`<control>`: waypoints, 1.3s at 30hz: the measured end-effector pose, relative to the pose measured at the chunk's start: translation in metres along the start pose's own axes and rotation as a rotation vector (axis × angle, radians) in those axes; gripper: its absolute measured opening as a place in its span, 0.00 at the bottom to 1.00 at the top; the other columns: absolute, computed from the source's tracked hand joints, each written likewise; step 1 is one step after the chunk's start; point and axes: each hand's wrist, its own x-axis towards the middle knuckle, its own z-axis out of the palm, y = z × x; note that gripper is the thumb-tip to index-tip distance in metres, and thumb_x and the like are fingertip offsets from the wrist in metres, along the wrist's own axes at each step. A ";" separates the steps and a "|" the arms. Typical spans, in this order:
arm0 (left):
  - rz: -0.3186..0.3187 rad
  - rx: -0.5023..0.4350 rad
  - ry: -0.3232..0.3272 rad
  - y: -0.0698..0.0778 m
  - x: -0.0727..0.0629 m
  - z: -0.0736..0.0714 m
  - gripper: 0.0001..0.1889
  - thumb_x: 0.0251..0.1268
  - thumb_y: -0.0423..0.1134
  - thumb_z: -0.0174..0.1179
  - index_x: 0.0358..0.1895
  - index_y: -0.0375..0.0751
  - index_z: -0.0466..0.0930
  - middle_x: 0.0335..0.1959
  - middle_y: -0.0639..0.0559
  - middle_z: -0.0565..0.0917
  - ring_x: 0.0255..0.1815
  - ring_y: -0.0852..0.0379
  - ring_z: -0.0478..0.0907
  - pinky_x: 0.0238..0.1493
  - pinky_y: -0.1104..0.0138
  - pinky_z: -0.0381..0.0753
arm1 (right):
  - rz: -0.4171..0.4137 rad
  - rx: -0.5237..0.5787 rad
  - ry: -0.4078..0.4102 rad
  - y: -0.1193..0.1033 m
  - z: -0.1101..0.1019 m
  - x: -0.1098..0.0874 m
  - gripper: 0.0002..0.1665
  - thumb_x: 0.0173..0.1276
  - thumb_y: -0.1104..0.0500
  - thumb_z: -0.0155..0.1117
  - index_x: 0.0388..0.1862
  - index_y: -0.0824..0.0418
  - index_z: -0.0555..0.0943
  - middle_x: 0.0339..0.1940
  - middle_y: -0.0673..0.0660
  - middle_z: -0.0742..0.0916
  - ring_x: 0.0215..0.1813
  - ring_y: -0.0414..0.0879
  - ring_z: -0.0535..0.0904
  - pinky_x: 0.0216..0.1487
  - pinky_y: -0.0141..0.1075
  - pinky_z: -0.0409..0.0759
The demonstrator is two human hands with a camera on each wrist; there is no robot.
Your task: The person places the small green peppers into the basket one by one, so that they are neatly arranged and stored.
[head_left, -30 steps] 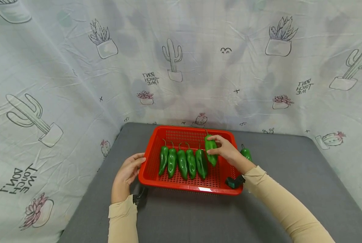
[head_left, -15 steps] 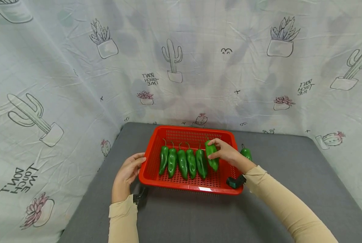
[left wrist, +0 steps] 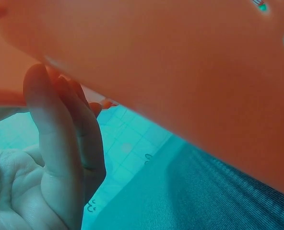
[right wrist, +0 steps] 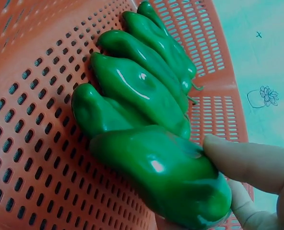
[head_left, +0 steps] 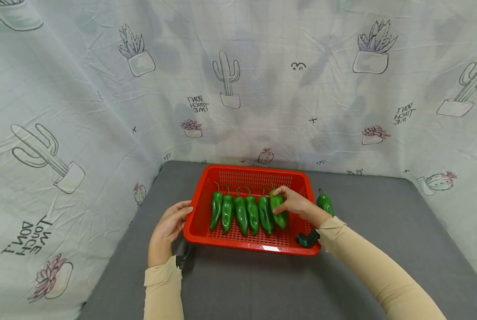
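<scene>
A red plastic basket (head_left: pixel 222 240) with slotted walls stands on the grey table. My left hand (head_left: pixel 170 223) grips its left rim; in the left wrist view the curled fingers (left wrist: pixel 55 139) reach up under the basket edge. Inside the basket, my right hand (head_left: pixel 298 206) pinches a green pepper (head_left: pixel 279 218) between thumb and fingers, at the right end of a row. Several other green peppers (head_left: pixel 241 215) lie there side by side, stems toward the back. In the right wrist view the held pepper (right wrist: pixel 156 177) lies against its neighbour (right wrist: pixel 101 112).
One more green pepper (head_left: pixel 325 203) lies on the table (head_left: pixel 374 213) just outside the basket's right wall. A pale cloth curtain (head_left: pixel 270 89) printed with cacti hangs behind and at the sides of the table.
My right hand has lowered the pepper toward the front and down into the basket, beside the row. The left hand and the basket have stayed in place.
</scene>
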 end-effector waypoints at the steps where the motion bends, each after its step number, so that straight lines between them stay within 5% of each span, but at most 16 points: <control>1: 0.000 0.001 0.002 0.000 0.000 0.000 0.09 0.69 0.24 0.46 0.46 0.37 0.72 0.34 0.52 0.85 0.33 0.59 0.84 0.33 0.68 0.84 | 0.004 0.001 0.004 0.000 0.000 0.000 0.32 0.55 0.73 0.68 0.56 0.66 0.63 0.43 0.63 0.77 0.37 0.47 0.77 0.36 0.35 0.77; 14: -0.001 0.000 -0.005 0.001 -0.001 0.001 0.09 0.70 0.24 0.46 0.46 0.37 0.72 0.34 0.52 0.85 0.33 0.59 0.84 0.33 0.68 0.84 | 0.044 -0.092 -0.001 0.005 0.002 -0.001 0.31 0.54 0.72 0.69 0.52 0.65 0.64 0.41 0.60 0.75 0.34 0.46 0.72 0.35 0.35 0.73; 21: 0.005 0.011 -0.011 0.001 -0.001 0.000 0.09 0.70 0.25 0.46 0.47 0.37 0.72 0.34 0.52 0.85 0.33 0.59 0.84 0.32 0.68 0.84 | 0.069 -0.154 0.005 0.007 0.004 0.002 0.31 0.53 0.71 0.70 0.51 0.64 0.64 0.51 0.64 0.73 0.43 0.50 0.70 0.39 0.36 0.71; 29: -0.003 0.016 0.003 0.002 -0.002 0.002 0.09 0.70 0.25 0.45 0.47 0.38 0.72 0.33 0.53 0.85 0.32 0.60 0.83 0.30 0.70 0.83 | 0.078 -0.214 0.007 0.008 0.007 0.002 0.30 0.51 0.71 0.71 0.49 0.64 0.65 0.51 0.65 0.73 0.44 0.52 0.69 0.40 0.37 0.71; 39: 0.041 0.030 -0.045 0.000 -0.002 0.000 0.09 0.69 0.27 0.49 0.48 0.39 0.73 0.36 0.53 0.85 0.34 0.60 0.84 0.34 0.70 0.84 | 0.073 -0.245 -0.008 0.011 0.010 0.005 0.31 0.49 0.74 0.70 0.48 0.65 0.64 0.42 0.63 0.75 0.41 0.51 0.73 0.36 0.36 0.75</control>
